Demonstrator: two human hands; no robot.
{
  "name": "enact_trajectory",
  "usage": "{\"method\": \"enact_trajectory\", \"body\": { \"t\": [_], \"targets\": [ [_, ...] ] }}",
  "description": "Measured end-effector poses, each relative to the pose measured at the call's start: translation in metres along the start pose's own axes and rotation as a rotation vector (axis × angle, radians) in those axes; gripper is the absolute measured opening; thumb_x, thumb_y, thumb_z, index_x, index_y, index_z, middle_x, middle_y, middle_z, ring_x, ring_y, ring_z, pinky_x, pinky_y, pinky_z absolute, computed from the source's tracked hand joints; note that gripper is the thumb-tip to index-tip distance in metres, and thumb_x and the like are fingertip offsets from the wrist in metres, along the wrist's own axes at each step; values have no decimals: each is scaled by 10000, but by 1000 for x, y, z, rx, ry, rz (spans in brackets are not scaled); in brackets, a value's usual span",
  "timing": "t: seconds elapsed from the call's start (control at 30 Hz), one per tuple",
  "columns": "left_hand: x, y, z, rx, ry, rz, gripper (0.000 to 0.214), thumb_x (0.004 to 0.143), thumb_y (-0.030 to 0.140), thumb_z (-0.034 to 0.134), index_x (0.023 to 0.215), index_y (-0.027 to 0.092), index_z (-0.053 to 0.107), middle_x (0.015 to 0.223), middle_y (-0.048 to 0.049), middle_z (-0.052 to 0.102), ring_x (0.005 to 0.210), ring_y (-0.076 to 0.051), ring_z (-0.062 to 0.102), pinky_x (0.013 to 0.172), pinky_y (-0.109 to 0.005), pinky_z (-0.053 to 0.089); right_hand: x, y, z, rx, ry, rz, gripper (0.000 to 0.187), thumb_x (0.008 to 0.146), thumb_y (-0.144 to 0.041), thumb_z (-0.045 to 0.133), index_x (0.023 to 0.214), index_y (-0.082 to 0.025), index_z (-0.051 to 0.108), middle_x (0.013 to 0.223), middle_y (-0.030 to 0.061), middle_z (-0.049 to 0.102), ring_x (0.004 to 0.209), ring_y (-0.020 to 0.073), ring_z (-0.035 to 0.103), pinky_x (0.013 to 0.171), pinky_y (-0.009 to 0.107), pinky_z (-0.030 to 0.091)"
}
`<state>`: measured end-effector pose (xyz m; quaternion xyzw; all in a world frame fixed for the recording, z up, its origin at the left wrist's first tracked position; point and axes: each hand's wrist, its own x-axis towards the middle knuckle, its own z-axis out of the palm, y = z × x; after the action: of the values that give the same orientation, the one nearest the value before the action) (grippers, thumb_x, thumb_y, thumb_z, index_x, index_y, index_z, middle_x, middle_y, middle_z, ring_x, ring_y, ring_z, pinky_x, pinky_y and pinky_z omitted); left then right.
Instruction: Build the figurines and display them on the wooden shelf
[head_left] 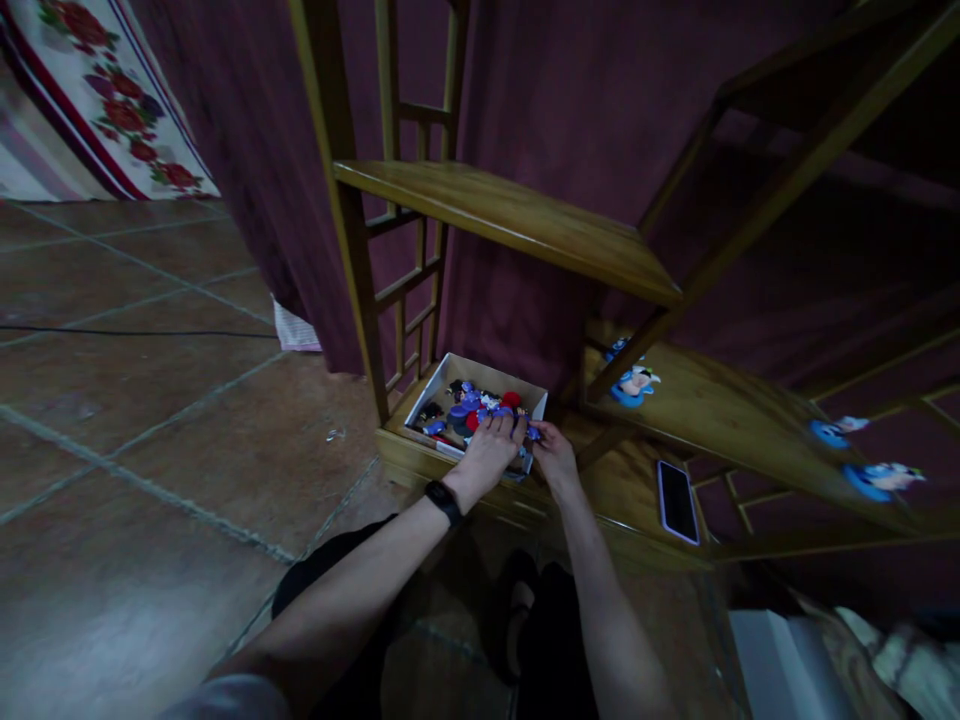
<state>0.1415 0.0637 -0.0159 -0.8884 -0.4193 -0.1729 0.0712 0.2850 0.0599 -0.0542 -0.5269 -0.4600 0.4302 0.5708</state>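
Observation:
A shallow cardboard box [431,395] sits on the lowest shelf, holding a heap of small toy figurines [465,405] in purple, red, black and white. My left hand [495,445], with a black band on its wrist, reaches over the front of the box among the toys. Its fingers are curled, and what they grip, if anything, is hidden beneath them. At the box's right side, my right hand [553,450] pinches a small purple figurine [533,433] between thumb and fingers. The hands are close together.
Around the box stands a wooden shelf unit [510,225] with a board overhead and uprights. Several blue-based figurines [634,385] stand on the right-hand board. A phone [677,502] lies on the lower shelf. Purple curtain [525,110] hangs behind; a cable [150,331] crosses the tiled floor.

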Motion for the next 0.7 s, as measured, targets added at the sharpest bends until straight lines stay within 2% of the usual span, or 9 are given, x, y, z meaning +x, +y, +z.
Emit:
{"method": "enact_trajectory", "body": {
  "t": [0.2,0.33,0.5,0.7],
  "targets": [
    [-14,10,-8,-8,14,67,444,818,66,362,1260,105,390,1103,-171,536,998,-237,529,861,-381,368,-18,7,-10,-62,21,-41,321,605,-207,593,926,-201,598,970,23,649,866,158,592,815,305,456],
    [-23,23,-16,29,31,108,411,846,97,345,1255,103,391,1110,-168,534,1023,-238,519,871,-385,365,-36,9,-19,-45,18,-49,347,605,-217,616,951,-202,594,972,25,644,857,156,593,818,311,457],
    [-38,38,-29,55,20,156,384,857,105,347,1237,108,400,1097,-160,541,1023,-223,516,869,-375,369,-64,1,-25,-63,49,-66,325,621,-205,600,946,-200,595,966,25,647,858,156,595,836,323,454],
    [-58,50,-44,62,-6,196,380,856,99,351,1232,111,403,1045,-150,557,988,-218,530,860,-378,374,-98,-7,-22,-14,59,-73,329,626,-210,594,955,-197,589,969,27,649,857,157,594,841,324,459]
  ]
}}
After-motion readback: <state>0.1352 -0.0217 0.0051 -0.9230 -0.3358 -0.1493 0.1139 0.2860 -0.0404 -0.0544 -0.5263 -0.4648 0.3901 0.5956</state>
